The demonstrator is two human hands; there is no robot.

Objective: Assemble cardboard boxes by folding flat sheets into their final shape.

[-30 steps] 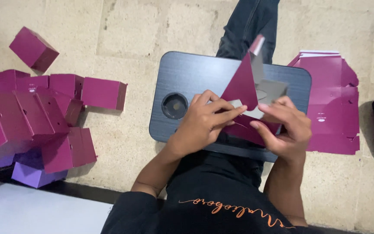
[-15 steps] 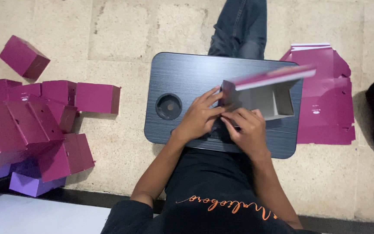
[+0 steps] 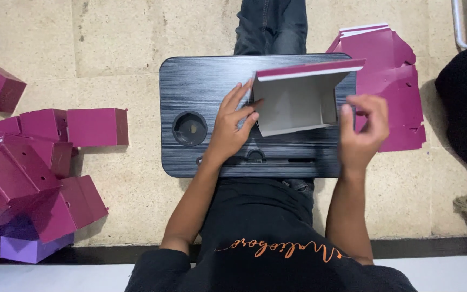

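Box, magenta outside and grey-white inside, half folded, sits on the black tabletop across my lap, toward its right half. Its lid panel stands up and tilts over the open tray, the magenta edge facing me.

My left hand rests on the tabletop at the box's left side; my fingers are spread and pressed against the left wall and front corner, steadying it rather than closing around it. My right hand hangs just off the box's right wall, fingers loosely curled and holding nothing; whether the fingertips touch the cardboard I cannot tell.

A round cup recess is sunk into the tabletop, left of my left hand.

Stack of flat magenta blanks lies on the stone floor to my right, partly under the tabletop's edge. Heap of finished magenta boxes lies on the floor well to my left, one purple box at its near end.
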